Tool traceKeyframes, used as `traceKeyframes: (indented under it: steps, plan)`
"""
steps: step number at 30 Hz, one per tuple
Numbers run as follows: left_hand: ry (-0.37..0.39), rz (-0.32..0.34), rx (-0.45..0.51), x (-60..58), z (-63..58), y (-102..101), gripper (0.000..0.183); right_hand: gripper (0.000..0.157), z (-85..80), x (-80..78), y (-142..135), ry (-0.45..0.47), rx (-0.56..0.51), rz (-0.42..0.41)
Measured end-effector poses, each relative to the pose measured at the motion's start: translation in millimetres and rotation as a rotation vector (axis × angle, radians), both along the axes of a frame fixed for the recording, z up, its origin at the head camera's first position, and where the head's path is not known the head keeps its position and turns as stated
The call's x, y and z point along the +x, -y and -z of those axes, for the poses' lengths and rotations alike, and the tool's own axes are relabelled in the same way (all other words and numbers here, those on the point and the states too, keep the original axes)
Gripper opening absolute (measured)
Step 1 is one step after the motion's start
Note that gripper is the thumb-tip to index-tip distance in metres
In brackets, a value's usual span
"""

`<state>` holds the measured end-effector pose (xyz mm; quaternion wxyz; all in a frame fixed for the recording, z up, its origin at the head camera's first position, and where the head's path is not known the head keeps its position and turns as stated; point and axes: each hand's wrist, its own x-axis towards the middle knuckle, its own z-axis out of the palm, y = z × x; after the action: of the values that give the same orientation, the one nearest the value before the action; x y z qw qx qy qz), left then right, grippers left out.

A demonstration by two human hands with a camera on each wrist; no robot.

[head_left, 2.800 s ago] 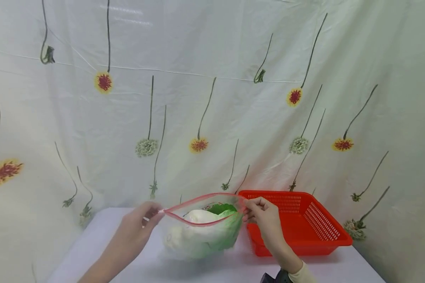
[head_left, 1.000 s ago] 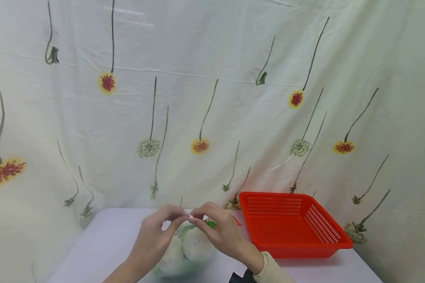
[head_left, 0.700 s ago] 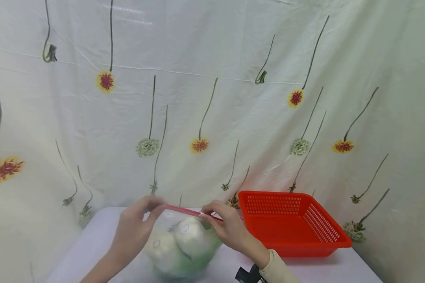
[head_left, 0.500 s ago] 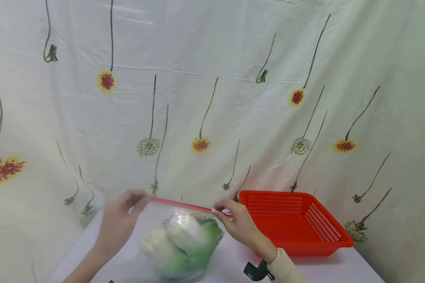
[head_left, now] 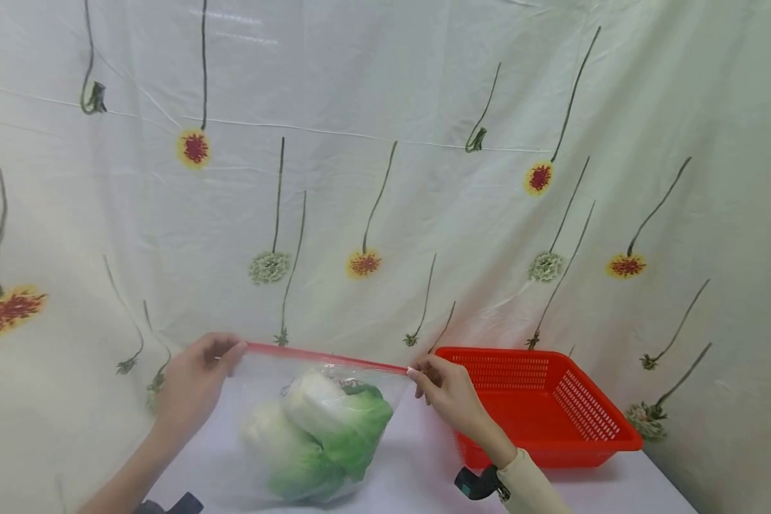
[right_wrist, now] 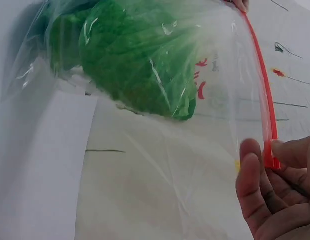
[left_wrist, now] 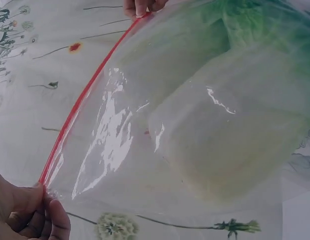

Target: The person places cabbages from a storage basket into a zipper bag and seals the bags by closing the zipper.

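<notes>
Between both hands hangs a clear zip bag with a red zip strip along its top. Two pale cabbages with green leaves lie inside it, seen through the plastic. My left hand pinches the strip's left end between thumb and fingers, also plain in the left wrist view. At the other end, my right hand pinches the strip's corner, where a small white slider shows at the thumb. The strip is stretched into one line, its two edges together. In the right wrist view, green leaves press against the plastic.
A red plastic basket with slotted walls stands on the white table, just behind and right of my right hand. A flower-printed cloth hangs behind the table. Each wrist wears a dark camera.
The bag's mouth gaped earlier; now its red edges lie together. My hands met at the left end, then the right hand slid rightward along the strip while the left moved left and up.
</notes>
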<state>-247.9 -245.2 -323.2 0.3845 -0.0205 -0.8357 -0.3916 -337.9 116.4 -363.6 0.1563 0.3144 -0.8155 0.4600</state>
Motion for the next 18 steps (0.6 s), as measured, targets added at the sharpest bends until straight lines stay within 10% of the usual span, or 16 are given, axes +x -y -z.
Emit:
traceKeyframes:
  steps: [5,10,14,18]
  plan:
    - [0.017,0.092,0.072,-8.3,-3.1,-1,0.026,0.024,-2.7,-12.1,11,0.203,-0.231,-0.158]
    - [-0.072,0.082,0.101,-9.8,-6.9,-3,0.017,0.025,-4.5,-21.0,23,0.184,-0.295,-0.244]
    - [-0.044,0.093,-0.083,-4.1,-5.9,0,0.008,0.024,9.4,-25.5,30,0.236,-0.272,-0.258]
    - [0.148,0.318,-0.344,8.5,3.2,1,0.004,0.02,37.3,-27.4,34,0.28,-0.218,-0.179]
